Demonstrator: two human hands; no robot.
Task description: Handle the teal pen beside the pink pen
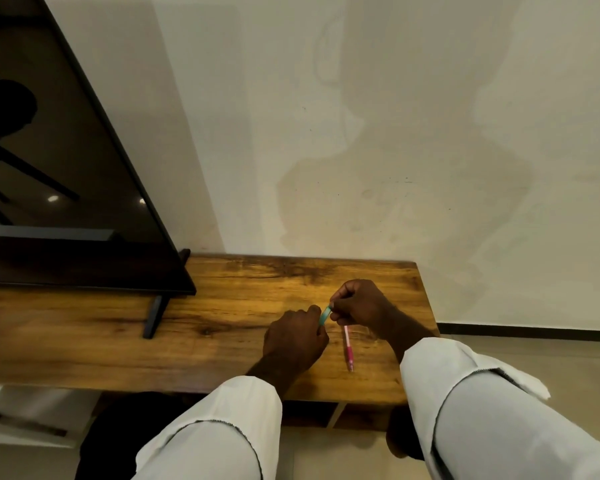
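Your two hands meet over the right half of the wooden tabletop (84, 327), and between them is a short teal pen (325, 315). Your right hand (359, 306) has its fingers curled round the pen's upper end, and your left hand (295, 337) pinches the lower end with curled fingers. The pen runs tilted from one grip to the other, and only the short teal stretch in the gap shows (both ends are buried in your fingers, so you cannot tell whether it has a cap or which end is the tip).

Just under your right hand a pink pen (348, 348) lies flat on the tabletop, pointing toward the front edge, touching neither hand. Its upper end passes beneath your right hand's fingers and is hard to make out.

Your white sleeves (482, 410) cover both forearms and run out of the bottom of the view.

Toward the left end of the tabletop stands a dark television (66, 168) on a black foot (155, 315). Its screen is off, cut off by the left and top edges, and shows only dim reflections.

Behind the back edge rises a pale wall (395, 133) carrying your shadow. No brand, label or writing can be read on either pen or on the television.
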